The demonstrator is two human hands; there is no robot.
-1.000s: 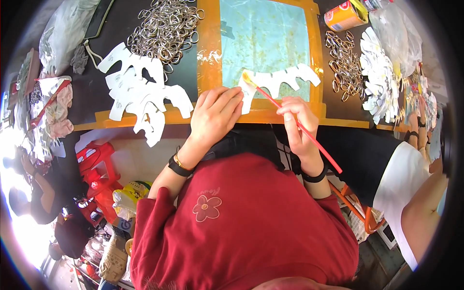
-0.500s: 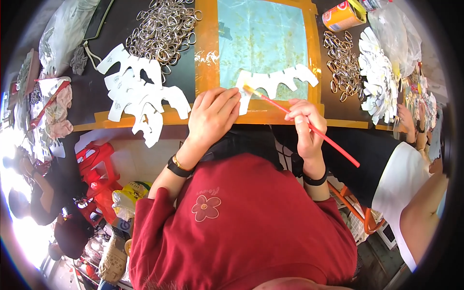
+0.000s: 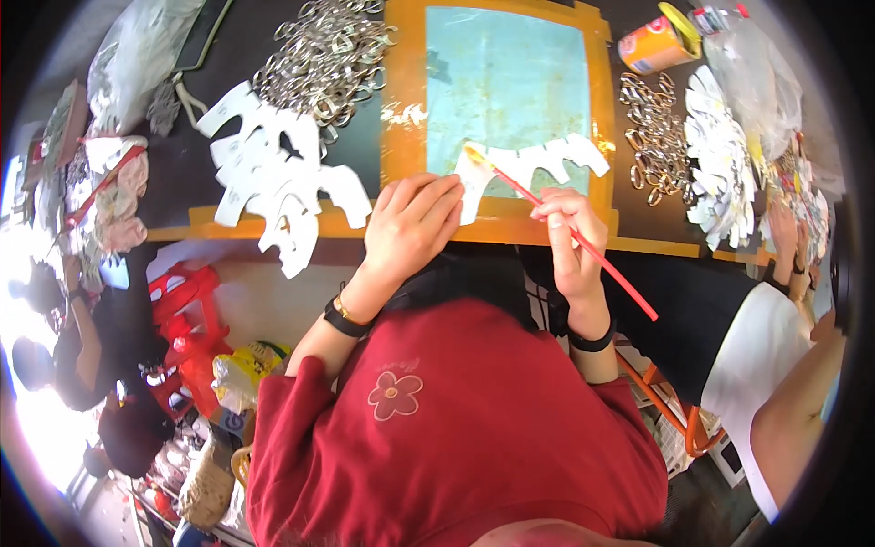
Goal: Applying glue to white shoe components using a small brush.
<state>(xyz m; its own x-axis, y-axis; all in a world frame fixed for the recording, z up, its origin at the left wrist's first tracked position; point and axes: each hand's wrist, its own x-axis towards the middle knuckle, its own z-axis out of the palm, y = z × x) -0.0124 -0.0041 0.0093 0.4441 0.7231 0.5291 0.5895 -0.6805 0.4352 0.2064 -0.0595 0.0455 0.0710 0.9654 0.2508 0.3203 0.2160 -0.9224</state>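
Note:
My left hand (image 3: 410, 223) lies flat, fingers stretched out, its fingertips at the left edge of a white cut-out piece (image 3: 529, 165) with notched, tooth-like sides. Pinched in my right hand (image 3: 576, 239) is a slim paintbrush (image 3: 624, 289) with a red handle. Its yellowish tip touches the far corner of the piece's wide left end. Beneath the piece is a light blue sheet (image 3: 506, 82) with yellowish stains, bordered by orange-brown tape (image 3: 406, 100). Overlapping white cut-out pieces (image 3: 264, 173) lie left of my left hand, some over the table's near edge.
Metal rings lie in a large heap (image 3: 324, 59) at far left and a smaller heap (image 3: 653, 137) at right. Beside the latter are stacked white pieces (image 3: 718, 164), an orange can (image 3: 652, 47) and a clear plastic bag (image 3: 761, 82). Other people sit on both sides. A red stool (image 3: 187, 319) stands lower left.
The brush tip has moved farther from me on the piece's left end, up to its far corner. My left hand keeps its place at the piece's edge. The whole view has shifted slightly.

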